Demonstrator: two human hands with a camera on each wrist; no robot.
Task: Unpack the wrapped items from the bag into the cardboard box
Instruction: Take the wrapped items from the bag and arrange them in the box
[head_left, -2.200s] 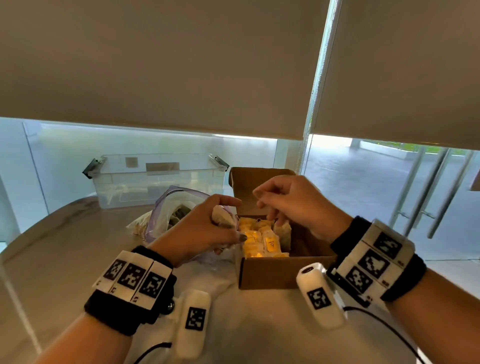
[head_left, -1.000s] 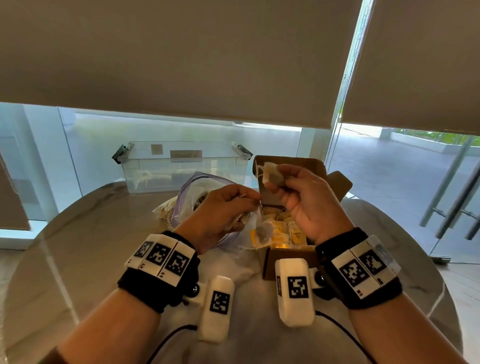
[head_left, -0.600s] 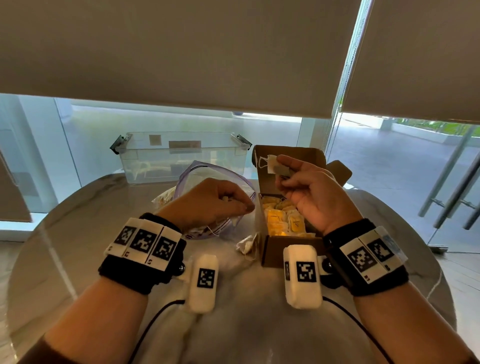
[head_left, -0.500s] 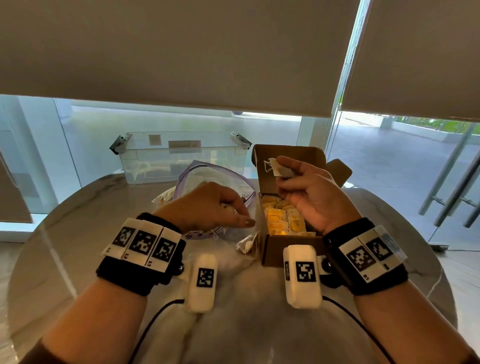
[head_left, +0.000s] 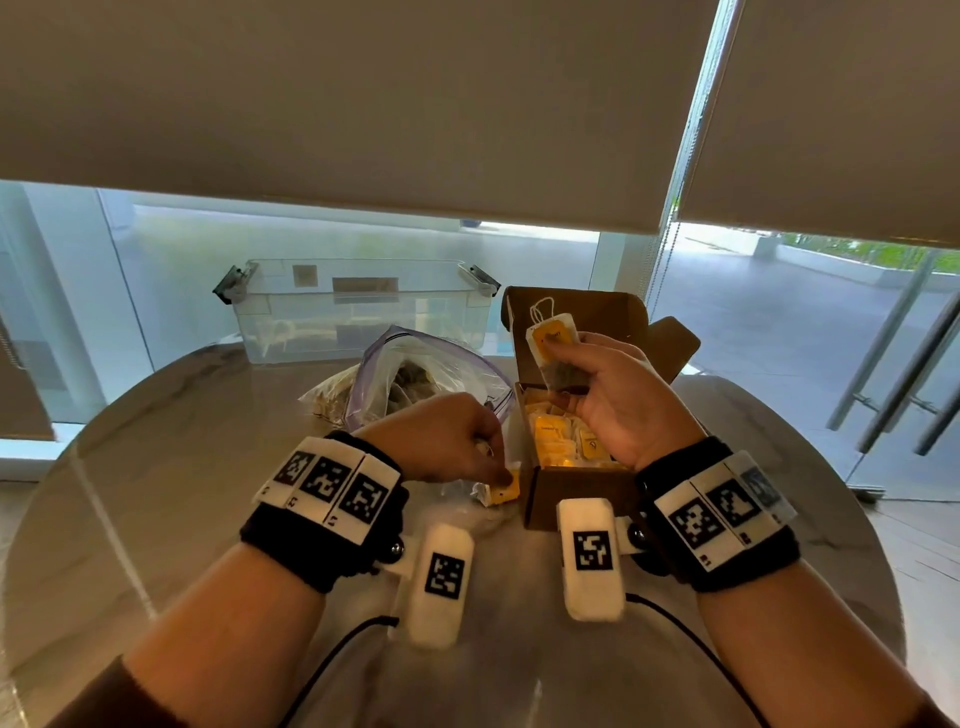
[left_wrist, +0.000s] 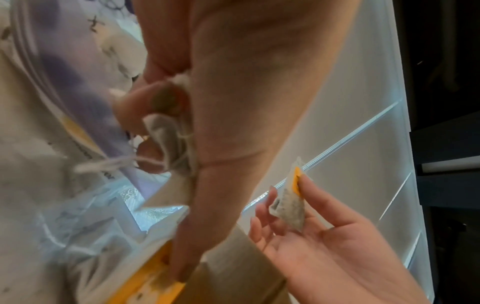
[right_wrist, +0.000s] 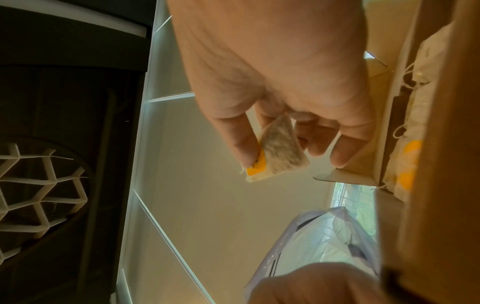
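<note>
A wrapped tea bag (head_left: 557, 358) is pinched upright in the right hand's (head_left: 618, 400) fingers above the cardboard box (head_left: 576, 486), while only the left wrist view shows the left hand's (head_left: 441, 439) fingers curled around another bag (left_wrist: 166, 131) beside the plastic bag (head_left: 415, 374).

head view downward, wrist views close, upward

No word or number can be read. The yellow tags on the tea bag (head_left: 554, 353) and on the packets in the box (head_left: 569, 488) carry print too small to make out. The wrist bands (head_left: 327, 480) and camera pods (head_left: 443, 571) bear only black-and-white square code markers.
</note>
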